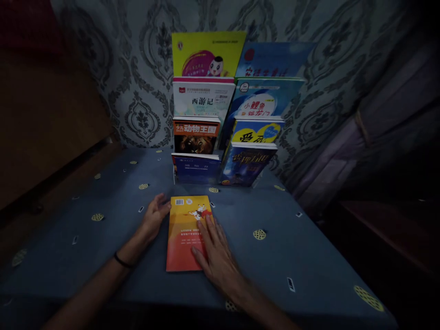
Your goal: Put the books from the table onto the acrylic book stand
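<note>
An orange and yellow book [184, 252] lies flat on the blue tablecloth, its barcode side up and upside down in its print. Across its right part rests my right hand [218, 256], fingers stretched out over the cover. My left hand [155, 217] is at the book's upper left edge, thumb against the edge and fingers loosely apart; a dark band circles that wrist. Beyond the book, a two-column stand of upright books holds a dark blue book [197, 170], a lion-cover book [195, 137] and several others.
The patterned tablecloth [275, 261] covers the table up to a papered wall [144, 101]. At the right hangs a tied curtain [347, 133]. A brown wooden panel [44, 123] borders the left side. The front table edge runs near the bottom.
</note>
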`<state>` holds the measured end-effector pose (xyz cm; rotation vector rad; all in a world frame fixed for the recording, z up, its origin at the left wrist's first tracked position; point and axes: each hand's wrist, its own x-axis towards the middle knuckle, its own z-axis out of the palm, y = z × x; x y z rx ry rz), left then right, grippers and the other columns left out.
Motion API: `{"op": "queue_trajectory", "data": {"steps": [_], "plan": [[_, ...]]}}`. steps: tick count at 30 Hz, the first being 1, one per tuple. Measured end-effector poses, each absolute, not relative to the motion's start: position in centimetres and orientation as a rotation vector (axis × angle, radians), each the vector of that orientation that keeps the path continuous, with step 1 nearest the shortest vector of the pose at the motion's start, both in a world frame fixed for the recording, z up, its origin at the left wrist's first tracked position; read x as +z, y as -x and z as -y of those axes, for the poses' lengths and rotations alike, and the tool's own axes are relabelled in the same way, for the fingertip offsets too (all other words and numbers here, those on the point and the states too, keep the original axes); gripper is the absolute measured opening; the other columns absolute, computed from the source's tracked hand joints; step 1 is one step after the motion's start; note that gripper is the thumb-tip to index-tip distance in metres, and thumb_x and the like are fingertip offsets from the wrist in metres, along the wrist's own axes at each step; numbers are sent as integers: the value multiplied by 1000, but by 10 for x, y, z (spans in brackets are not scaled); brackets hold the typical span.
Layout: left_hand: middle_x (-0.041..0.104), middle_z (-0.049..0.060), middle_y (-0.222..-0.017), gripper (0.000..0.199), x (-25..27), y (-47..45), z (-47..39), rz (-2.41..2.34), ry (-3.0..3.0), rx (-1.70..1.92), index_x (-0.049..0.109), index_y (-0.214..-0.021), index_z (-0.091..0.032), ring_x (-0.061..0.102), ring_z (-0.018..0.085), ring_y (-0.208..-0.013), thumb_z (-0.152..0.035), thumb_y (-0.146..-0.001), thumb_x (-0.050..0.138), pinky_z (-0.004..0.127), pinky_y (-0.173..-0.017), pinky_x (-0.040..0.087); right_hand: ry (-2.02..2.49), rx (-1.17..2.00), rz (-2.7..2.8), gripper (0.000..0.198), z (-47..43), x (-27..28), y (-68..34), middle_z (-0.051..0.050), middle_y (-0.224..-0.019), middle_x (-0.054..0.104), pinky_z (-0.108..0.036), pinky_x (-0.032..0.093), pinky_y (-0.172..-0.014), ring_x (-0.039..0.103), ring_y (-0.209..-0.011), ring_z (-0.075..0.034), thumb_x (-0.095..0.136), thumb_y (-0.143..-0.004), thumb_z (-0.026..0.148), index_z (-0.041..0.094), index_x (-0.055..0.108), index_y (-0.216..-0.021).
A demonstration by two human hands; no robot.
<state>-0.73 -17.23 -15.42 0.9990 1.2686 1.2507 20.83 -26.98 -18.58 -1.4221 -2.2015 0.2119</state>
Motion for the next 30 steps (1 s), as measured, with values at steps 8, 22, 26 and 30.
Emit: {"op": "queue_trajectory", "data": {"steps": [8, 22, 26, 30], "plan": [[70, 9, -95, 24, -123, 15, 172, -1169, -635, 1128, 59, -101, -14, 72, 18, -95, 0, -83, 65, 38, -98, 58, 1397, 236, 2195, 78, 270, -183, -213, -11, -169, 11, -56, 29, -122, 16, -154, -32, 48, -101, 41, 28, 2, -162], [75, 10, -85, 18, -124, 21, 153, -1098, -613, 1005, 64, -91, -12, 75, 18, -82, 2, -80, 69, 38, -88, 60, 1309, 284, 2147, 88, 270, -190, -224, -7, -169, 14, -56, 32, -121, 19, -154, -31, 59, -96, 40, 36, -1, -160], [76, 9, -81, 19, -122, 15, 154, -1085, -620, 998, 66, -89, -11, 75, 19, -78, 3, -77, 71, 36, -83, 62, 1345, 366, 2126, 85, 271, -189, -224, -7, -169, 15, -55, 34, -120, 19, -154, -31, 59, -96, 42, 36, 4, -160], [79, 15, -92, 27, -125, 8, 161, -917, -686, 852, 70, -95, -8, 77, 29, -87, -8, -71, 81, 39, -85, 62, 1312, 447, 2148, 83, 275, -185, -222, -8, -169, 14, -51, 34, -120, 20, -153, -30, 59, -96, 46, 33, 8, -160]]}}
